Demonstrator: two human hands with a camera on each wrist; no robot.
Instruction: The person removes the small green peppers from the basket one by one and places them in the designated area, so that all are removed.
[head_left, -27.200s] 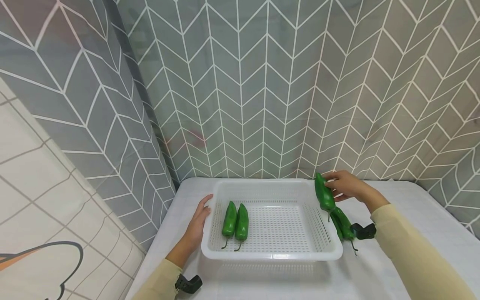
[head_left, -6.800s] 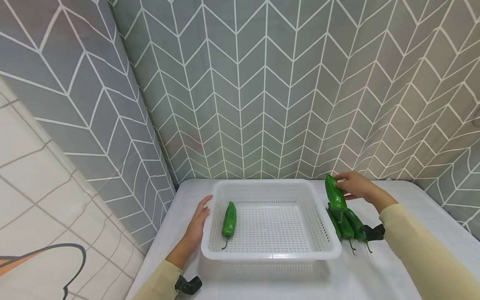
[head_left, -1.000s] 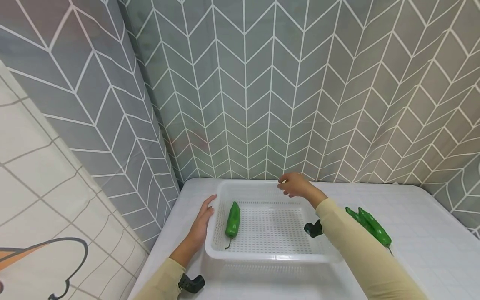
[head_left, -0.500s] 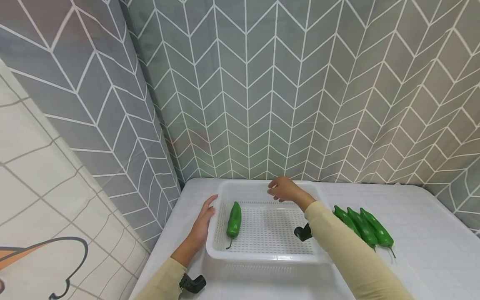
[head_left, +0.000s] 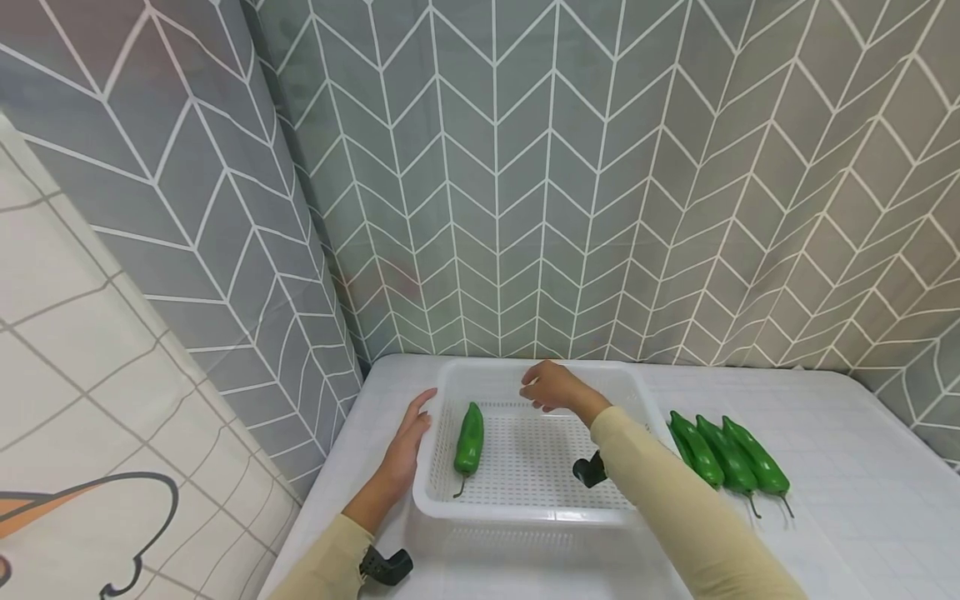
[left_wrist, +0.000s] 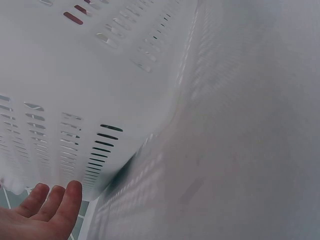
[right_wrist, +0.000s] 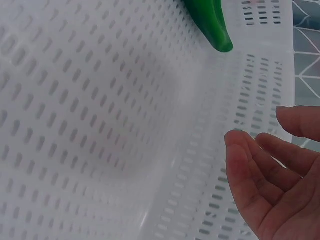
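Observation:
One long green chili pepper (head_left: 469,439) lies on the left side of the floor of a white perforated plastic basket (head_left: 543,514), stem toward the front. My right hand (head_left: 557,387) hovers above the back part of the basket, holding nothing, fingers loosely bent with the thumb apart. The right wrist view shows that hand (right_wrist: 280,185) near the basket wall, the tip of the pepper (right_wrist: 212,25) farther off. Against the basket's left side rests my left hand (head_left: 401,450), its fingers extended at the rim; the left wrist view shows its fingertips (left_wrist: 72,192) beside the slotted wall.
Several more green chili peppers (head_left: 726,458) lie side by side on the white tablecloth (head_left: 847,467), close to the basket's right side; the leftmost is partly hidden by the rim. A grey chevron-patterned curtain (head_left: 525,208) hangs directly behind the table.
Earlier the basket held two peppers, then one, while my right hand held another at its right side. That hand has released it among the peppers outside and moved left over the basket. Left hand stayed.

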